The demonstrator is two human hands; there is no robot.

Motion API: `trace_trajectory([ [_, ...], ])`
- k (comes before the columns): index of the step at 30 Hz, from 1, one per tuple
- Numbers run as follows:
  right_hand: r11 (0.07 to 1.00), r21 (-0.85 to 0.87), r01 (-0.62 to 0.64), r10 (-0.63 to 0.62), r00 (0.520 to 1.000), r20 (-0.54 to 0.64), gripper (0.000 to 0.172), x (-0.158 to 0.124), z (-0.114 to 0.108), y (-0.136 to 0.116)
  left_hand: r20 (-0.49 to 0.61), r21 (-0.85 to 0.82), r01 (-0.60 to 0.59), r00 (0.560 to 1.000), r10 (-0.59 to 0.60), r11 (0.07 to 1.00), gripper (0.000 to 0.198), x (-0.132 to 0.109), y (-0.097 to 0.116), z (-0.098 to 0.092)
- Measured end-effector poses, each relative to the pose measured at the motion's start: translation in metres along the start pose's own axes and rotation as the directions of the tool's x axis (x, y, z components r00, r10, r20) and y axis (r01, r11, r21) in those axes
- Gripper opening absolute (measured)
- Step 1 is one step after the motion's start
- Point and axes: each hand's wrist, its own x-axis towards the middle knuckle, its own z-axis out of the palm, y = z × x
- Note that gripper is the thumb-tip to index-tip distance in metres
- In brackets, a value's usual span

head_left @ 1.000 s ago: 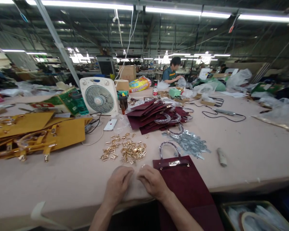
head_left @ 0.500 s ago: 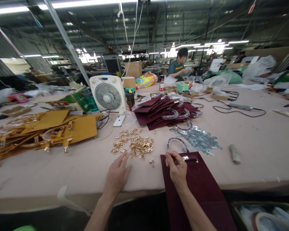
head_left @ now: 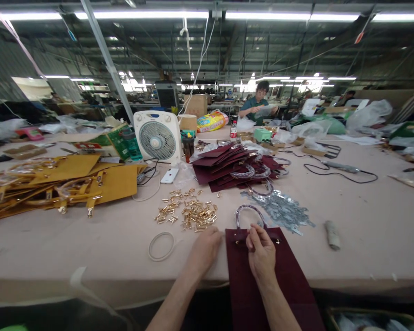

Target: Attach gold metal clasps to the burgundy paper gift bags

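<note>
Lying on the pinkish-beige covered table (head_left: 100,243) and hanging over its near edge is a flat burgundy bag panel (head_left: 291,271), topped by an arched, plastic-wrapped handle (head_left: 251,207). Above the panel's upper part is the right hand (head_left: 263,253), thumb and fingertips drawn together; I cannot tell whether they pinch anything. Just beside the panel's left edge is the left hand (head_left: 204,248), fingers curled close together, their tips too hidden to show any grip. Left of the panel lie a pale ring-shaped roll of tape (head_left: 161,259) and a scatter of shiny gold metal clips (head_left: 198,215). Beyond its top edge sit a heap of flat grey metal plates (head_left: 286,209) and, farther back, a stack of burgundy bag panels (head_left: 224,166). Well to its left are mustard-yellow bag panels (head_left: 119,184); well beyond it, a co-worker (head_left: 251,109) handles something pale.
</note>
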Motion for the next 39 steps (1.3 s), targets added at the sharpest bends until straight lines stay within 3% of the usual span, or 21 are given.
trace_trajectory([
  [3, 0.998, 0.042, -0.055, 0.053, 0.997, 0.051, 0.032, -0.001, 0.002, -0.003, -0.136, -0.353, 0.093, 0.979, -0.15, 0.931, 0.024, 0.01, 0.007, 0.024],
  [5, 0.995, 0.046, -0.084, 0.078, 0.992, 0.102, 0.029, -0.002, 0.002, -0.004, -0.138, -0.647, 0.166, 0.934, -0.328, 0.744, 0.03, 0.018, 0.011, 0.047],
  [7, 0.996, 0.023, -0.084, 0.08, 0.989, 0.127, 0.027, -0.003, 0.001, -0.003, -0.05, -0.851, 0.2, 0.89, -0.453, 0.486, 0.043, 0.027, 0.013, 0.068],
  [9, 0.998, -0.03, -0.062, 0.065, 0.992, 0.111, 0.029, -0.001, 0.0, -0.002, 0.007, -0.93, 0.191, 0.864, -0.504, 0.314, 0.047, 0.033, 0.016, 0.081],
  [13, 0.986, -0.165, 0.012, 0.007, 0.994, 0.114, 0.033, 0.003, -0.004, 0.003, 0.014, -0.972, 0.136, 0.85, -0.527, 0.193, 0.041, 0.035, 0.023, 0.083],
  [17, 0.972, -0.229, 0.057, -0.022, 0.988, 0.152, 0.034, 0.005, -0.005, 0.006, 0.018, -0.98, 0.118, 0.855, -0.518, 0.16, 0.037, 0.031, 0.027, 0.076],
  [23, 0.959, -0.28, 0.046, 0.013, 0.978, 0.207, 0.026, 0.002, -0.007, 0.006, 0.022, -0.962, 0.156, 0.863, -0.504, 0.224, 0.037, 0.029, 0.025, 0.079],
  [39, 0.936, -0.35, 0.034, 0.03, 0.984, 0.178, 0.029, 0.004, -0.004, 0.004, 0.052, -0.956, 0.187, 0.865, -0.499, 0.226, 0.038, 0.028, 0.024, 0.076],
])
